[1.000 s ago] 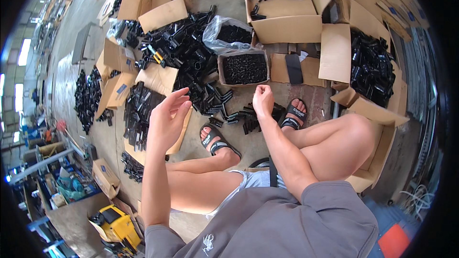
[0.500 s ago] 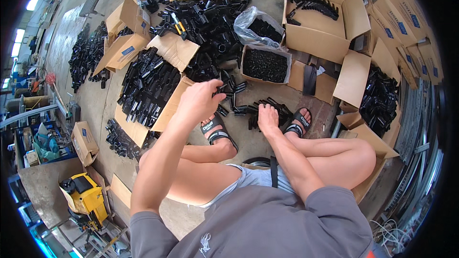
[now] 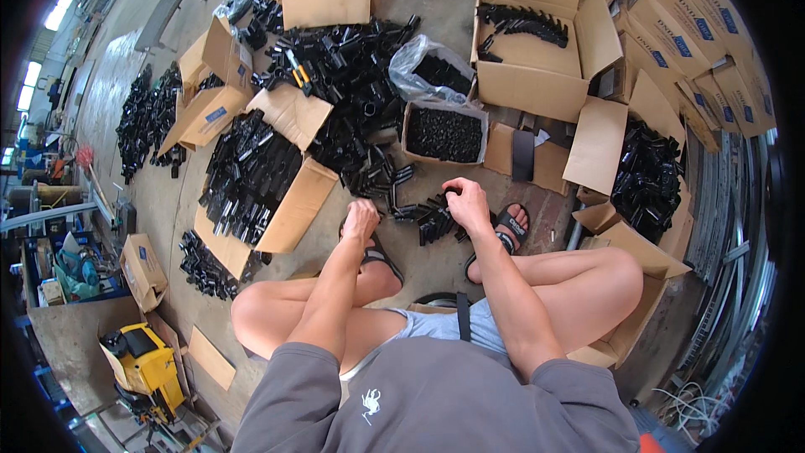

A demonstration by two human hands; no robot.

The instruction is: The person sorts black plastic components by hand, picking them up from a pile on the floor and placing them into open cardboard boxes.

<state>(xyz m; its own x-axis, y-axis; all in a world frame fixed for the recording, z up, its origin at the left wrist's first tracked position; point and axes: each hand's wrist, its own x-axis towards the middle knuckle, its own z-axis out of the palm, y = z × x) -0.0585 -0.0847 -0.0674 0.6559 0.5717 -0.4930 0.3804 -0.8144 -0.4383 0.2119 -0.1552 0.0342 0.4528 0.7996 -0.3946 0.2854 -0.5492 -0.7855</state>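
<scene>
- The right hand [image 3: 471, 205] is gripping a small black part [image 3: 453, 191], its fingers clamping around it above the floor.
- The left hand [image 3: 361, 218] is curling its fingers downward above the left sandal [image 3: 381, 259]; whether it is holding anything cannot be determined.
- Loose black pieces [image 3: 431, 223] are lying on the floor between the hands.
- A small box [image 3: 484, 136], holding tiny black pieces, is standing beyond the hands.
- A large black heap [image 3: 356, 101] is spreading left of this box.
- An open carton [image 3: 532, 88] is standing farther out, right of the heap.
</scene>
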